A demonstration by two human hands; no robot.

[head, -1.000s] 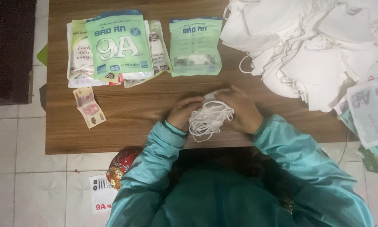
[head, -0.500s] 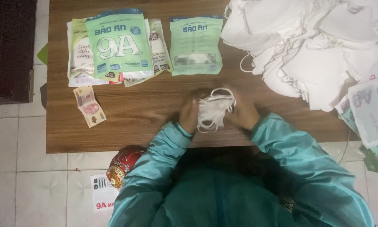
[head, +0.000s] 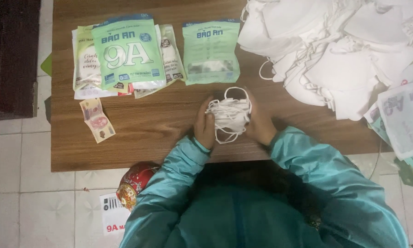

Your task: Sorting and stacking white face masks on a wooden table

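Both hands close around a small stack of white face masks [head: 229, 115], pressed between them just above the counter [head: 160, 124] near its front edge. The left hand [head: 204, 126] curls in from the stack's left side, fingers bent and thumb up against the mask edges. The right hand [head: 260, 124] cups the opposite side, its fingers wrapped over the top corner. Neither hand is open; each grips its side so that the stack stands squeezed between the palms. Thin white ear loops hang loose from the stack, one arching above it and others drooping below toward the teal sleeves [head: 307, 165].

Taking the held stack as the landmark: directly beyond it lies a flat green pouch [head: 211, 50]. Further left of that pouch sits a fanned pile of similar green and pale packets [head: 123, 55], overlapping each other. Left of the stack and well apart from it, a banknote [head: 97, 120] lies askew on the wood. To the right and beyond the stack spreads a large heap of loose white masks [head: 335, 50], its nearest edge close to the right hand but not touching. At the counter's far right edge are printed bags [head: 404, 115], partly overhanging. Below the stack, off the counter on the tiled floor, a red patterned round tin [head: 135, 183] rests beside a paper label [head: 112, 213].
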